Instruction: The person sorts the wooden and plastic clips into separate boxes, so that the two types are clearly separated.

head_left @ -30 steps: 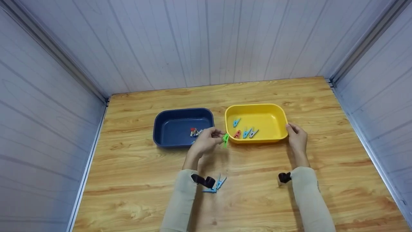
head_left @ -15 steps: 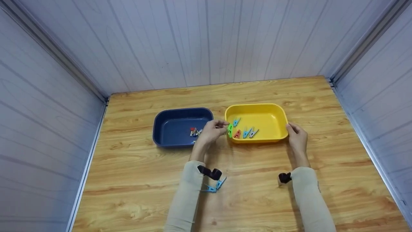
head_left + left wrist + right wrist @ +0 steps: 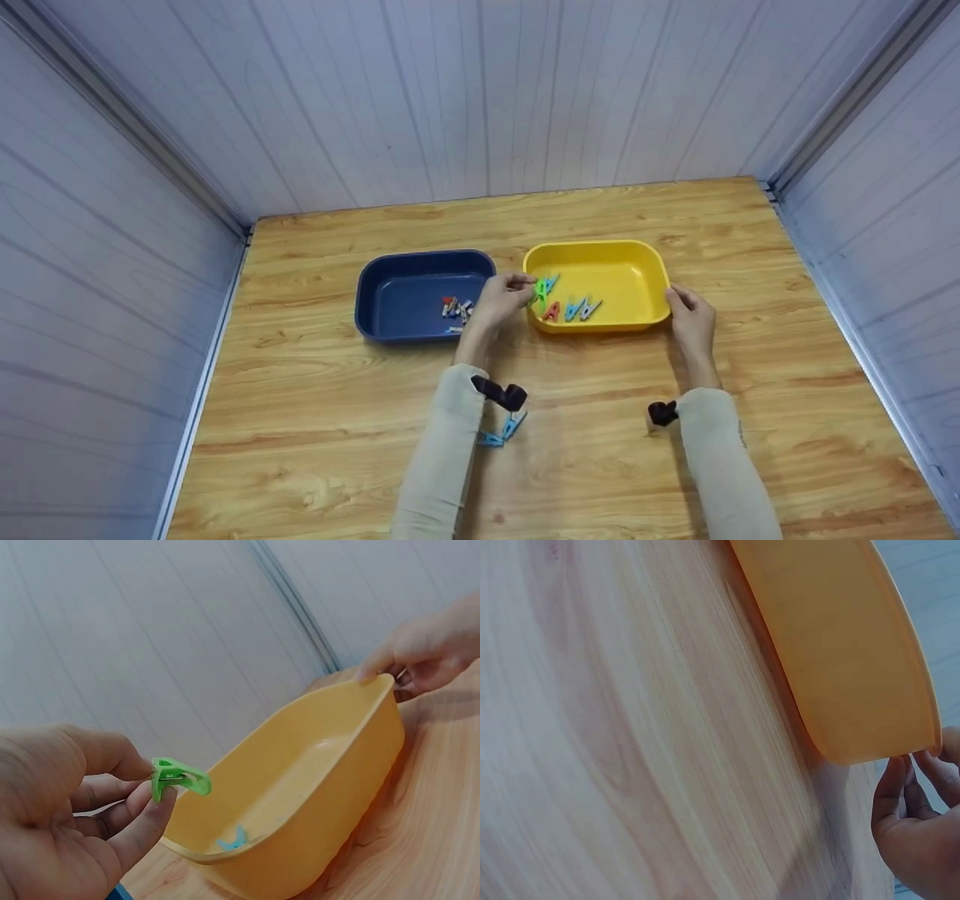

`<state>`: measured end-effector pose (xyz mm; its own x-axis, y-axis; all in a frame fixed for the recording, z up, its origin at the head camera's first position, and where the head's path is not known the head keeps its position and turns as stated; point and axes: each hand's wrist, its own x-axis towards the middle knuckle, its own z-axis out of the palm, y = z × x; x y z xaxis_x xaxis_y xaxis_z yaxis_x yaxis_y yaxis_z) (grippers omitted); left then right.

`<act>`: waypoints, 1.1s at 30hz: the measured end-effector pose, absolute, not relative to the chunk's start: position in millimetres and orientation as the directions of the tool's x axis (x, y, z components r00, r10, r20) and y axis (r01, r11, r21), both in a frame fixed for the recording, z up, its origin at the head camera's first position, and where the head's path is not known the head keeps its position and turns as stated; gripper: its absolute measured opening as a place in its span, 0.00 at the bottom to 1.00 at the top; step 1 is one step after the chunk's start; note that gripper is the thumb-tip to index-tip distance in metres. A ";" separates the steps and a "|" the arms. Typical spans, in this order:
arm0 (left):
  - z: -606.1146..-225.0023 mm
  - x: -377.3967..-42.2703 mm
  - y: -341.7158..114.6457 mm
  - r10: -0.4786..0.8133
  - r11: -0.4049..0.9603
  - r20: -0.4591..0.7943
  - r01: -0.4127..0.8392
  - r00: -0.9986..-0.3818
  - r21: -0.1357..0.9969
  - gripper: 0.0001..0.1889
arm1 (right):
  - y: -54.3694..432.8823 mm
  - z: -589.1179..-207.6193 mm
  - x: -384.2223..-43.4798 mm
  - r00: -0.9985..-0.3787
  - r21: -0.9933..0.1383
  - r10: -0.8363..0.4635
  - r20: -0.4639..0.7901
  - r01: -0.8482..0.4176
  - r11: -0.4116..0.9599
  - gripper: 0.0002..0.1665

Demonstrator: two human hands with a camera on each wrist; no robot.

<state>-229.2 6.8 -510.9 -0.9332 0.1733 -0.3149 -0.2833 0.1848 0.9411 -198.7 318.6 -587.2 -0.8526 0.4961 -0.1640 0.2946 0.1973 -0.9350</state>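
Observation:
My left hand (image 3: 501, 304) pinches a green clothespin (image 3: 177, 778) between thumb and fingers, over the left end of the yellow basin (image 3: 622, 325). The right hand (image 3: 693, 322) grips that basin's right rim, thumb at the lip and fingers below it in the right wrist view. Inside the yellow basin lie a red clothespin (image 3: 552, 311), a blue clothespin (image 3: 574, 309) and a greyish clothespin (image 3: 591, 310) in a row. Another blue clothespin (image 3: 234, 840) lies behind the green one in the head view.
A dark blue basin (image 3: 397, 336) stands left of the yellow one, with several small clothespins (image 3: 454, 307) at its right end, partly hidden by my left hand. Two light blue clothespins (image 3: 513, 425) lie on the wooden table (image 3: 585, 465) near my left sleeve. Panelled walls enclose the table.
My left hand has moved right and away from me, carrying the green clothespin from outside the yellow basin's left rim to over its inside. My right hand stays at the rim.

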 end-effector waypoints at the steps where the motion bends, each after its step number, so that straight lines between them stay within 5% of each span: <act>1: -511.5 -229.9 8.0 0.170 0.188 -0.316 -0.284 -0.933 0.940 0.11 | 319.0 -587.3 -198.6 -0.853 -0.935 0.497 -0.160 0.292 0.200 0.26; 13: -518.2 -235.0 17.3 0.113 0.250 -0.296 -0.261 -0.949 0.932 0.12 | 318.4 -587.3 -198.3 -0.846 -0.944 0.489 -0.210 0.306 0.124 0.27; 33: -518.4 -237.8 24.4 0.059 0.268 -0.293 -0.268 -0.954 0.925 0.12 | 317.5 -588.5 -199.4 -0.846 -0.940 0.509 -0.161 0.288 0.182 0.24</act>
